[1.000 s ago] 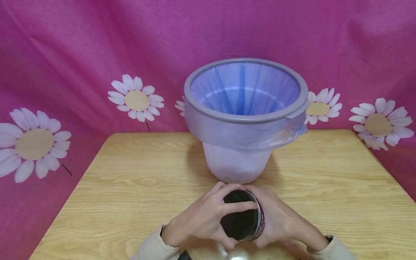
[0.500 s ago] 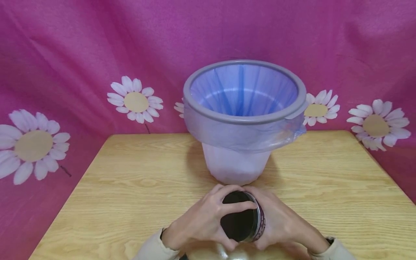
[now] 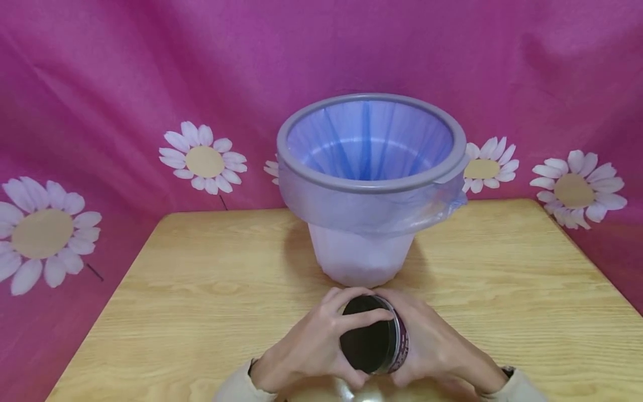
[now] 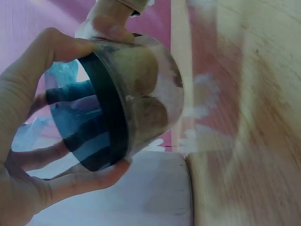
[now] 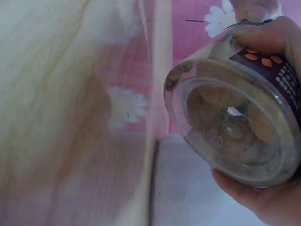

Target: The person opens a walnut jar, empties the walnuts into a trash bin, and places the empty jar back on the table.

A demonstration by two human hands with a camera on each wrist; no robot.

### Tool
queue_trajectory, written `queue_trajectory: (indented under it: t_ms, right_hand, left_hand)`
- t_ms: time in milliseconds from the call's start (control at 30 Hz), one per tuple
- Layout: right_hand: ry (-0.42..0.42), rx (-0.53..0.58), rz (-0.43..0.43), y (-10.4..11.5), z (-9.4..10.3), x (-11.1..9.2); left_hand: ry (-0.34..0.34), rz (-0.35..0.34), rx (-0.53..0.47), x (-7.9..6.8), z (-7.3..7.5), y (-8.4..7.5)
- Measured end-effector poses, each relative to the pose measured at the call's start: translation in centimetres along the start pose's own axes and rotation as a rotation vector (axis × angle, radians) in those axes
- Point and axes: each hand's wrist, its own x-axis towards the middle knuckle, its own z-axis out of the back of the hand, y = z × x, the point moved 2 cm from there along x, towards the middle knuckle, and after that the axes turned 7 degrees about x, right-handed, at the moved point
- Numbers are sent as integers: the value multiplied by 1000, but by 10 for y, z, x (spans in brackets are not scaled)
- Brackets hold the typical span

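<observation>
Between my two hands is a clear plastic jar (image 5: 230, 127), tilted on its side. Its dark, see-through lid (image 3: 369, 340) faces left. My left hand (image 3: 321, 340) grips the lid, thumb and fingers spread around its edge, with one finger lying across the top. Around the jar's body curls my right hand (image 3: 427, 340). A dark label (image 5: 268, 66) with small orange pictures wraps part of the jar. Brown rounded pieces (image 4: 138, 70) show through the wall in the left wrist view. The jar is off the tabletop, just in front of the bin.
A white bin (image 3: 361, 257) with a grey rim (image 3: 372, 185) stands behind the hands on the wooden table (image 3: 211, 290). A bluish bag (image 3: 326, 212) lines it and hangs over the outside. Behind it hangs a pink cloth (image 3: 251, 56) with daisies.
The head view has shifted a little, so the bin and flowers sit slightly farther left. Both hands keep nearly the same hold on the jar and its lid.
</observation>
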Motion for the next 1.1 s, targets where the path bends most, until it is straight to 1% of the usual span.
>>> queue_trajectory:
  t_ms: [100,200,267,367,433,500,667,867,1000,1100]
  right_hand:
    - [7,4,9,-2,-1,1]
    - [16,67,18,-3,1,2]
    - [26,113,31,-3,4,2]
    - [28,138,44,-3,8,1]
    - [21,112,47,-2,9,1]
    - [14,78,43,-2,8,1]
    - [25,31,25,0,4,2]
    - [32,40,28,0,1,2]
    - [32,46,41,-1,0,3]
    - [37,60,45,-1,0,4]
  left_hand:
    - [23,10,-12,1,0,2]
    - [55,-5,-7,3,2,2]
    - [77,-52,4,4,4,2]
    - [103,-129,-16,5,8,2]
    - [111,-173,-33,5,9,3]
    - [108,-195,-39,5,9,4]
    - [89,-200,-22,3,7,7]
    - [57,-196,-14,2,5,7]
    - [52,-163,3,1,5,7]
    - [73,-122,-5,1,5,7]
